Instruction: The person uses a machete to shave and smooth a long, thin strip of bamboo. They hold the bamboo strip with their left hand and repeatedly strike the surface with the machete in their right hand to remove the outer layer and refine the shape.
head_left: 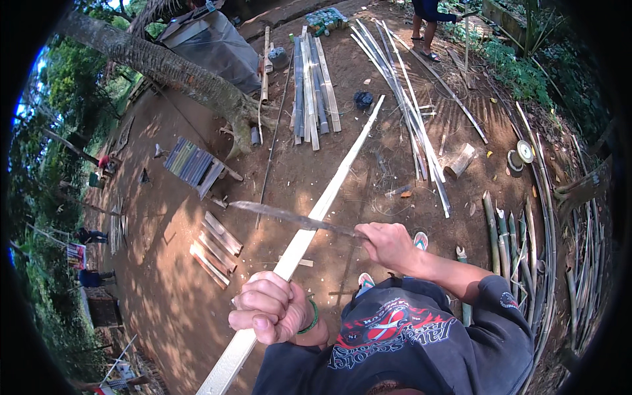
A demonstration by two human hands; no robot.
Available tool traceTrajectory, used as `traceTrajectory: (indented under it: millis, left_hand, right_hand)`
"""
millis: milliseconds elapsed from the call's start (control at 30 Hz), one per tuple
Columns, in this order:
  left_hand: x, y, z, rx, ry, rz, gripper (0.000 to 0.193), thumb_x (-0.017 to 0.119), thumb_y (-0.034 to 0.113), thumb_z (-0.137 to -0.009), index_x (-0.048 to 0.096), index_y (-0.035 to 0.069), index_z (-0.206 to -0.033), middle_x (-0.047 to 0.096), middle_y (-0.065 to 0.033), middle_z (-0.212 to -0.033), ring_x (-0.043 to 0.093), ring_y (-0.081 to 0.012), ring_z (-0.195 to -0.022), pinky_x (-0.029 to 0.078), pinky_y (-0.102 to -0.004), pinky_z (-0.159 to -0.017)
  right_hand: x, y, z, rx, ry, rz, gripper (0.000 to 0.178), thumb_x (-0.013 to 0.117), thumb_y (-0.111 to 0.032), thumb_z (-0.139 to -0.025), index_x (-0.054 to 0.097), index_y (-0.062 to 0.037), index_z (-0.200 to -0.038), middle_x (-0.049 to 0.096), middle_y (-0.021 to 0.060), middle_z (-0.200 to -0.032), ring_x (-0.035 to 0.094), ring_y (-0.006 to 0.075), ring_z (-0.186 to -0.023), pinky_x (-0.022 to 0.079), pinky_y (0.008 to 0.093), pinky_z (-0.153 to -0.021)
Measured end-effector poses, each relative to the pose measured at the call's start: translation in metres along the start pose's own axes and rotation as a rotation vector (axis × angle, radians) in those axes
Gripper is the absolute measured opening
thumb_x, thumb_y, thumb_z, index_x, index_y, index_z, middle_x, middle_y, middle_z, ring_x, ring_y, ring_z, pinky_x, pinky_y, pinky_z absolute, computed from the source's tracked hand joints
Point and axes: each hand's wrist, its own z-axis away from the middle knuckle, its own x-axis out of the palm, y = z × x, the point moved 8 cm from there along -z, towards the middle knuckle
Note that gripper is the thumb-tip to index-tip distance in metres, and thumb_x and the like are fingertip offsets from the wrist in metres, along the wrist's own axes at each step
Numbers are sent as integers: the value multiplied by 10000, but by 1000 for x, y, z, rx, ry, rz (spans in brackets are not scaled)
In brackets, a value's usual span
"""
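Observation:
My left hand, with a green band at its wrist, is wrapped round a long pale split-bamboo strip. The strip slants from the lower left up to a narrow far tip. In my right hand is the handle of a long machete, its dark blade pointing left. The blade crosses the strip beyond my left hand; whether its edge bites into the strip I cannot tell. Both hands are closed.
Split bamboo slats and long thin strips lie on the dirt ahead. Short split pieces are at left, near a low slatted bench. Bamboo poles line the right. A person stands far right; a tree trunk leans at far left.

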Motion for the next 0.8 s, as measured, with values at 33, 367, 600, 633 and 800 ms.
traceTrajectory:
  millis: [33,367,600,633,800]
  left_hand:
    - [1,0,1,-8,-13,1,298,477,117,-921,299,132,-682,304,22,-498,234,-70,-398,242,-219,-383]
    - [-15,-4,3,-10,184,-42,285,441,108,-945,297,133,-701,274,15,-523,217,-85,-415,216,-248,-395]
    - [-13,-11,0,-65,232,-99,313,421,155,-1017,287,132,-735,287,11,-553,239,-83,-437,264,-243,-398]
    - [-16,-8,-1,-59,315,-158,350,440,198,-1027,289,137,-717,265,23,-549,226,-82,-443,298,-246,-446]
    - [-23,-9,-4,-30,602,-398,471,462,425,-1043,322,137,-698,253,42,-587,238,-77,-503,288,-245,-544]
  right_hand:
    - [13,48,-1,56,46,59,210,672,-171,-846,614,-50,-1007,653,183,-748,667,382,-690,543,478,-591]
    - [12,38,-12,55,128,-4,277,666,-112,-824,597,-68,-1089,670,169,-825,661,392,-750,535,492,-641]
    - [55,244,3,611,92,161,314,528,-264,-964,659,9,-882,639,289,-752,648,469,-747,532,536,-678]
    - [55,241,-2,607,124,170,290,534,-246,-957,658,9,-894,637,286,-738,639,479,-719,528,542,-672]
    - [48,109,-26,322,250,-131,171,577,-132,-923,642,22,-958,646,277,-774,652,450,-729,508,516,-637]
